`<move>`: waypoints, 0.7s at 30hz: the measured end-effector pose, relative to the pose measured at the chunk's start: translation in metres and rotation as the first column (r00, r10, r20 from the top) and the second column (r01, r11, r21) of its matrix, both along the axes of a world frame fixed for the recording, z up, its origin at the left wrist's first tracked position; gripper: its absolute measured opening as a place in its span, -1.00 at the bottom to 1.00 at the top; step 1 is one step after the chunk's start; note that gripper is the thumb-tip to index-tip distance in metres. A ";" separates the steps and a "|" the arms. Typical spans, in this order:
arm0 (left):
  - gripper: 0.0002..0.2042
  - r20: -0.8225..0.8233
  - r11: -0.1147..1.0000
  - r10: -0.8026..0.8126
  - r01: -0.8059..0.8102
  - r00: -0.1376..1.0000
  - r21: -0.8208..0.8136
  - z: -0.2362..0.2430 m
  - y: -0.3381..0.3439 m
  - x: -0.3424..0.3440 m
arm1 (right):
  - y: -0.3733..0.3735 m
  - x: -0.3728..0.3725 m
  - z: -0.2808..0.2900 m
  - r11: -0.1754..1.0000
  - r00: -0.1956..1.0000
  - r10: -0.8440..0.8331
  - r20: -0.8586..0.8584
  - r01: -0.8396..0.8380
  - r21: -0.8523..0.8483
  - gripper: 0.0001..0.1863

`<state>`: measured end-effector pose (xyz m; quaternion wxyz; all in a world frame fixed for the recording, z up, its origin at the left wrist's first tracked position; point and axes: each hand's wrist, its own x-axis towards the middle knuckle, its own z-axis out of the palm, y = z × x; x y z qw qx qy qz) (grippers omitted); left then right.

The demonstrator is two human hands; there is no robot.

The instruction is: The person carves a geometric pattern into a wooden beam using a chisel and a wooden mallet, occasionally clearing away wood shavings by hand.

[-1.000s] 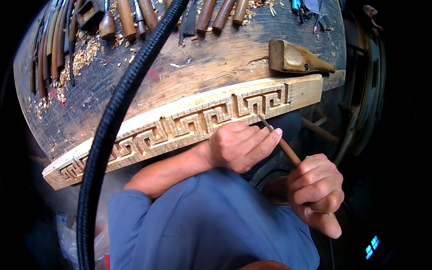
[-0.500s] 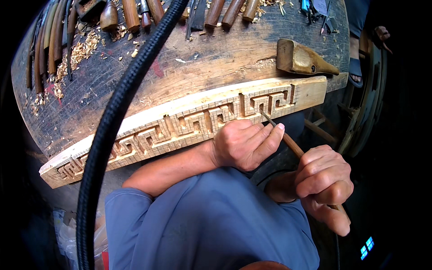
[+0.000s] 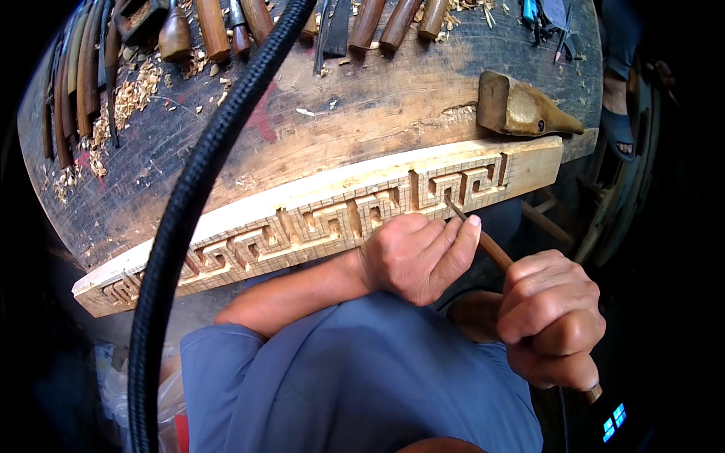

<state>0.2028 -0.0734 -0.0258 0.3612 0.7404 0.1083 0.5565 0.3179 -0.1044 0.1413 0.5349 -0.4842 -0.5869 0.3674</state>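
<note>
A long pale wooden board (image 3: 538, 167), carved with a key-shaped fret pattern over a pencilled grid, lies along the bench's near edge. My right hand (image 3: 551, 317) is wrapped around the wooden handle of a carving chisel (image 3: 495, 252), whose butt end pokes out below the fist. Farther up the tool, my left hand (image 3: 423, 258) is closed around its thin metal shank, the thumb pressed along it, next to the board's near edge. The chisel tip sits in a carved recess toward the board's right end.
A wooden mallet (image 3: 521, 106) rests just behind the board's right end. Several chisels (image 3: 79, 83) and wood shavings (image 3: 134, 97) line the bench's far and left sides. A thick black braided cable (image 3: 198, 174) crosses the view. Another person's sandalled foot (image 3: 618, 113) shows at right.
The whole view has shifted slightly, so bench and board appear a little lower and farther right. My right hand's fingers have curled farther round the handle's lower end. The tip stays in the same recess.
</note>
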 end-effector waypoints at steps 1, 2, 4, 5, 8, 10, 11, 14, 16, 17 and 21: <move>-0.68 -0.011 1.000 -0.002 0.002 1.000 0.004 0.001 -0.001 0.000 | 0.001 0.001 -0.002 1.000 1.000 -0.003 -0.009 0.003 0.008 -0.38; -0.68 -0.024 1.000 -0.006 0.006 1.000 0.004 0.001 -0.003 -0.001 | 0.002 0.002 -0.004 1.000 1.000 -0.008 -0.018 0.008 0.011 -0.38; -0.69 -0.043 1.000 0.024 -0.024 0.999 -0.002 0.001 -0.003 -0.001 | 0.002 0.003 -0.009 0.999 0.998 -0.029 -0.058 0.030 0.027 -0.39; -0.69 -0.041 0.999 0.037 -0.038 0.998 0.000 0.003 -0.002 0.001 | 0.002 0.004 -0.010 0.998 0.996 -0.048 -0.074 0.052 0.046 -0.38; -0.70 -0.093 1.000 -0.006 0.007 0.996 0.016 0.007 -0.003 -0.002 | -0.005 -0.001 -0.016 0.984 0.990 -0.125 -0.072 0.133 0.117 -0.36; -0.70 -0.093 1.000 -0.006 0.008 0.996 0.029 0.008 0.001 0.000 | -0.010 -0.004 -0.019 0.967 0.982 -0.179 -0.059 0.187 0.175 -0.35; -0.70 -0.096 0.999 -0.002 0.006 0.995 0.038 0.008 0.003 0.000 | -0.012 0.001 -0.020 0.968 0.982 -0.168 -0.086 0.181 0.175 -0.34; -0.69 -0.090 1.000 -0.028 0.028 0.996 0.005 0.006 0.002 0.000 | -0.003 0.006 -0.017 0.983 0.994 -0.094 -0.052 0.101 0.153 -0.35; -0.69 -0.020 0.999 -0.009 0.010 1.000 0.045 0.004 -0.001 -0.002 | -0.003 0.003 -0.007 0.982 0.993 -0.073 -0.096 0.088 0.169 -0.31; -0.68 0.006 0.998 0.004 -0.005 1.000 0.064 0.003 -0.001 -0.003 | -0.012 0.000 -0.001 0.976 0.987 -0.048 -0.154 0.080 0.204 -0.29; -0.68 0.020 1.000 -0.021 0.021 1.000 0.022 0.007 0.002 0.002 | -0.018 -0.011 0.002 0.965 0.988 -0.130 -0.080 0.144 0.217 -0.29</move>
